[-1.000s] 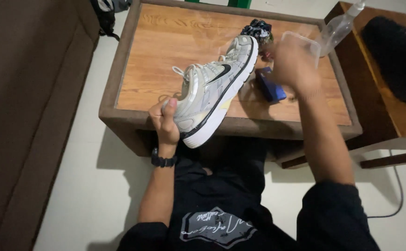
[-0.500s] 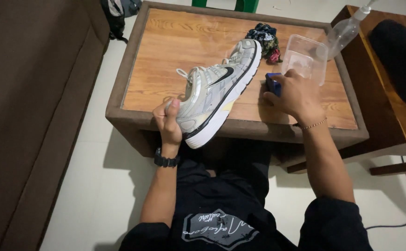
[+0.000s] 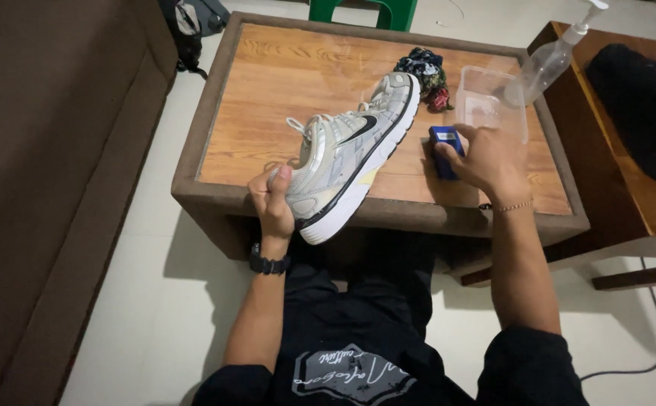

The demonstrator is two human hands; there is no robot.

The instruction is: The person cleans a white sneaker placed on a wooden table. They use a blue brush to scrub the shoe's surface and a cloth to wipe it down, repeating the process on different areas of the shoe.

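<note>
My left hand (image 3: 271,201) grips the heel of a silver and white sneaker (image 3: 350,150), holding it tilted over the near edge of a low wooden table (image 3: 268,90). The shoe's toe points toward the far right. My right hand (image 3: 489,158) rests on the table to the right of the shoe, fingers closed around a small blue block-shaped object (image 3: 442,139) that lies on the tabletop. Just beyond that hand sits a clear plastic tub (image 3: 493,101).
A crumpled dark patterned cloth (image 3: 424,74) lies past the shoe's toe. A clear pump bottle (image 3: 549,56) stands on a wooden side table (image 3: 628,195) at the right. A brown sofa (image 3: 49,188) runs along the left. A green stool (image 3: 362,11) stands beyond the table.
My right hand came down from above the clear tub onto the table and closed on the blue object. The left hand kept the shoe nearly still.
</note>
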